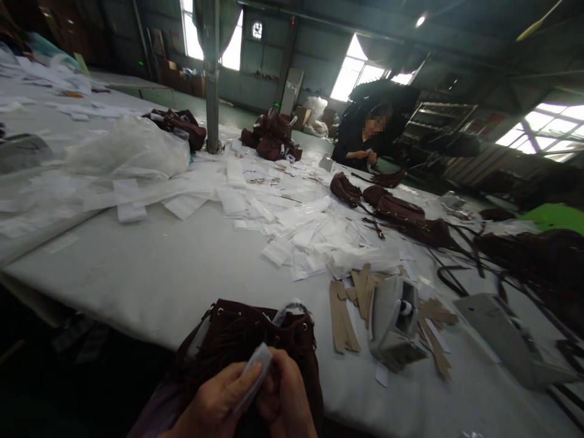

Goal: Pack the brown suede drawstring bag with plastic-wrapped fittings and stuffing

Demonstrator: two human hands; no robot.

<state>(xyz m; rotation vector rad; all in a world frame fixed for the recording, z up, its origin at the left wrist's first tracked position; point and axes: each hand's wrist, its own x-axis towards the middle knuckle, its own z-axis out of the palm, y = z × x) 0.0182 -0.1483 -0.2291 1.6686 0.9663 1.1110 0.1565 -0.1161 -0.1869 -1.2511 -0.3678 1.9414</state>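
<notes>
A person sits at the near edge of a long table (150,274) covered in white cloth, seen from their own eye level. Their left hand (214,398) and right hand (285,395) meet at the bottom of the view, fingers curled closed and pinching a small pale packet (256,370) between them, the left thumb pressed along it. Directly under the hands, a dark brown fringed drawstring bag (237,337) sits upright against the table's near edge, its mouth open towards the hands.

Beyond the bag and to the left, the cloth lies bare, the widest open stretch of the table. To the right of the bag, near the same edge, tan cardboard strips (342,316) fan out beside a grey box (395,322) tipped on its side, with a flat grey board (502,334) further right. A thick scatter of white packets (310,237) fills the table's middle. A heap of clear plastic (132,149) crowds the left side, next to a metal post (211,79) rising through the far part. More brown bags (401,213) and straps trail along the right edge. At the far right corner a co-worker (360,143) in dark clothing sits with both hands together.
</notes>
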